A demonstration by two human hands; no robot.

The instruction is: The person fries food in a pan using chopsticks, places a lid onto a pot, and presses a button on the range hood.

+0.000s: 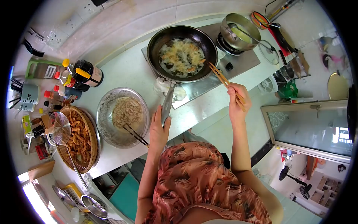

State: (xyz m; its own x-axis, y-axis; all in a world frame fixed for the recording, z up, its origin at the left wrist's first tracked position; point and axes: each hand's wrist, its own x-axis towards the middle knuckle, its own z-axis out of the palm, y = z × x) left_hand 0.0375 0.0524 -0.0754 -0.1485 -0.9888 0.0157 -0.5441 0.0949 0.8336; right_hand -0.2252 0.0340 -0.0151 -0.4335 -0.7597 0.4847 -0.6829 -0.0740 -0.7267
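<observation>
My right hand (237, 100) is closed around a pair of wooden chopsticks (220, 75). Their tips reach over the right rim of a black wok (154, 61), close to a small browned piece. Inside the wok, pale golden battered pieces (182, 56) lie in bubbling oil. My left hand (159, 127) grips the lower end of the wok's grey handle (168, 101), with the thumb on its right side. Left of that hand stands a steel bowl (104, 127) of pale battered mixture (127, 112), with dark chopsticks (136, 135) leaning over its rim.
A wicker basket (93, 140) of brown fried pieces stands at the left, with a wire skimmer (59, 128) over its edge. Several sauce bottles (89, 72) are behind it. A steel pot (242, 33) with a ladle sits on the right burner. A white cloth (163, 86) lies under the wok handle.
</observation>
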